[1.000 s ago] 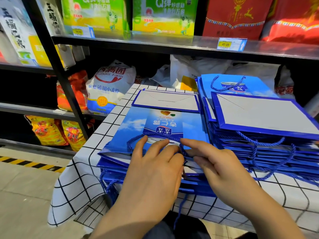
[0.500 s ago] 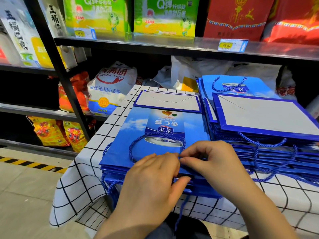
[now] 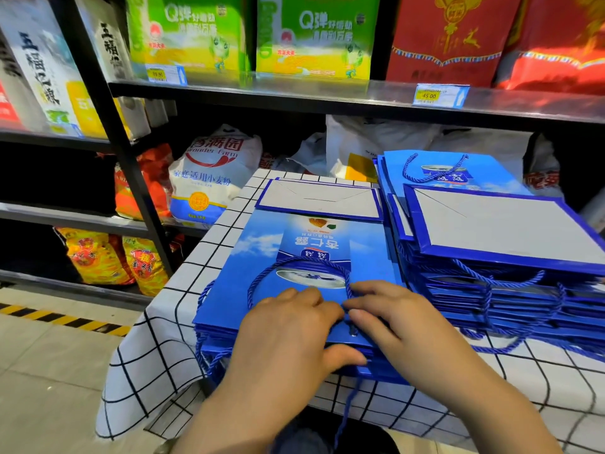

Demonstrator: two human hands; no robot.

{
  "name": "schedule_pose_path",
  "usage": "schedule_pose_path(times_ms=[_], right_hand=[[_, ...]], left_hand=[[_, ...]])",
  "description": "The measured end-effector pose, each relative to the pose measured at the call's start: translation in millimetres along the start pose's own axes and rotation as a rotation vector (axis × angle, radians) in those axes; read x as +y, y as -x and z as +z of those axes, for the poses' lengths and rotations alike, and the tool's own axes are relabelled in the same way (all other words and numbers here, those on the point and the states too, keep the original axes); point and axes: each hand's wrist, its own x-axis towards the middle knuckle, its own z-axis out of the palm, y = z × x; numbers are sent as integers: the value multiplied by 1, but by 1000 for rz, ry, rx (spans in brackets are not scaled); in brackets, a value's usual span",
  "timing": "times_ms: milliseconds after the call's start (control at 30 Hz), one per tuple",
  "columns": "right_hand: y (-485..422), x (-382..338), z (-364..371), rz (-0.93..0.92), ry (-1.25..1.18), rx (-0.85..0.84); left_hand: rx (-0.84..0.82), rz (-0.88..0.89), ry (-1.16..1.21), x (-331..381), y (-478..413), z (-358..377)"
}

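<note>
A stack of flat blue paper gift bags lies on the checked tablecloth (image 3: pixel 154 355). The top blue bag (image 3: pixel 294 244) faces up with its blue rope handle (image 3: pixel 258 283) looped across the print. My left hand (image 3: pixel 291 335) grips the bag's near edge, fingers curled on top and thumb tucked under the edge. My right hand (image 3: pixel 389 319) sits beside it, fingertips and thumb pinching the rope handle where it meets the bag near the edge. The two hands touch each other.
A taller stack of the same blue bags (image 3: pixel 497 231) stands at the right, rope handles hanging off its side. Behind the table a black metal shelf (image 3: pixel 294 96) holds flour sacks (image 3: pixel 209 178), rice bags and boxes. A yellow-black stripe (image 3: pixel 65 319) marks the floor at left.
My fingers were spread flat over the bag and handle; both hands have curled in at the near edge. The rope handle now lies looped on top of the bag.
</note>
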Motion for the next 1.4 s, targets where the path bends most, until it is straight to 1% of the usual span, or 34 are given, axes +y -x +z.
schedule_pose_path(times_ms=[67,133,167,200,233,267,300,333,400,433,467,500,533,600,633,667,700,767,800,867,933,1000,1033,1067,1100,1167,1267,1300,1333,1400], right_hand=[[9,6,-4,-33,-87,-95],[17,11,-6,-58,-43,-153],[18,10,-6,-69,5,-130],[18,9,-5,-101,61,-54],[18,9,-5,-136,98,93],[17,8,-4,-181,122,291],[16,6,-5,-199,108,458],[15,4,-6,-199,63,584],[12,-3,-7,-226,-33,772],[11,-9,-7,-233,-87,828],[9,-16,-7,-231,-154,844],[6,-25,-5,-217,-222,814],[3,-34,-2,-201,-285,746],[-5,-53,5,-218,-336,556],[-8,-62,10,-255,-319,468],[-12,-70,14,-302,-299,393],[-15,-77,16,-340,-277,340],[-19,-84,16,-359,-240,323],[-20,-82,15,-353,-227,357],[-20,-70,11,-311,-145,423],[-17,-52,7,-275,30,406],[-12,-40,3,-215,116,260],[-8,-34,0,-161,118,129],[-5,-30,-3,-119,119,36],[-3,-27,-6,-93,142,-12],[-4,-20,-5,-82,170,-44],[-6,-14,-3,-20,161,-135],[-7,-12,-2,7,173,-120],[-6,-12,-4,44,193,-64],[-4,-14,-9,136,214,99]], left_hand=[[22,55,-48,-5,-3,-5],[-36,76,-90,-4,-7,-11],[-29,96,-115,-5,-10,-13],[20,121,-137,-9,-12,-7],[33,147,-138,-10,-14,-7],[34,141,-103,-9,-15,-9],[40,113,-54,-9,-17,-11],[60,67,-9,-11,-19,-16],[229,5,95,-14,-20,-25],[327,-10,146,-16,-20,-31],[425,-34,199,-18,-20,-37],[508,-64,262,-20,-21,-44],[594,-80,316,-21,-21,-49],[798,-114,384,-17,-21,-60],[894,-130,478,-12,-22,-64],[977,-149,657,-8,-24,-68],[1041,-172,907,-2,-25,-73],[1100,-228,1430,7,-31,-77],[1087,-277,1581,11,-33,-76],[1035,-380,1734,15,-35,-68],[950,-456,1848,16,-32,-54],[831,-592,1873,14,-27,-37],[779,-674,1878,13,-24,-29],[740,-743,1907,12,-21,-22],[706,-798,1951,11,-17,-16],[604,-902,2019,11,-8,-12],[412,-1042,2010,12,8,-13],[362,-1073,1985,11,15,-14],[296,-1081,1952,11,20,-14],[142,-1047,1896,9,31,-14]])
